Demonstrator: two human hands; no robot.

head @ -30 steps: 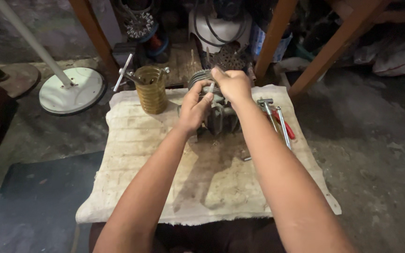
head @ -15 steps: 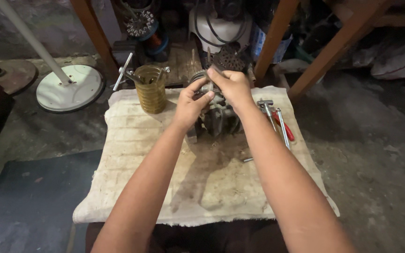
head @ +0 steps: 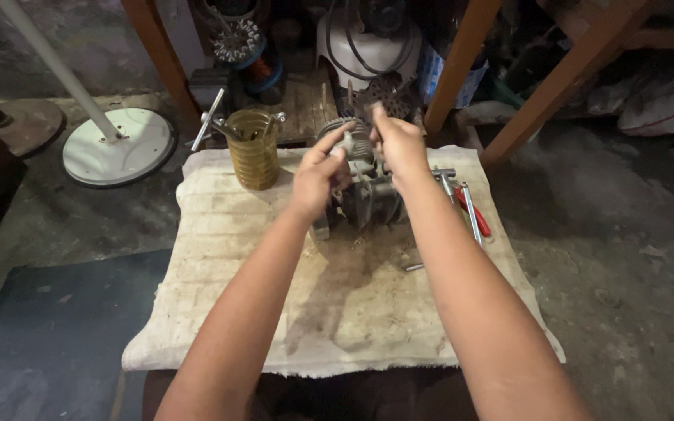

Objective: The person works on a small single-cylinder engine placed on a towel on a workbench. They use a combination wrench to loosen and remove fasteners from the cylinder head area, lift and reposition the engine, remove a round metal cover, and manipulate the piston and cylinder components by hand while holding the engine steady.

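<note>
Hands are working on the motor (head: 368,199) sitting near the cloth's (head: 220,296) far edge: your left hand (head: 317,179) is gripping its left side, your right hand (head: 399,148) is pinching a small part on top, with the cup (head: 253,148) standing near the far left corner

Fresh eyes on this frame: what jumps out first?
Both hands, left hand and right hand, meet on a grey finned metal engine part mid-top of a stained beige cloth. Left of it stands a ribbed yellow-brown cup of tools; red-handled tools lie at the right edge.
</note>
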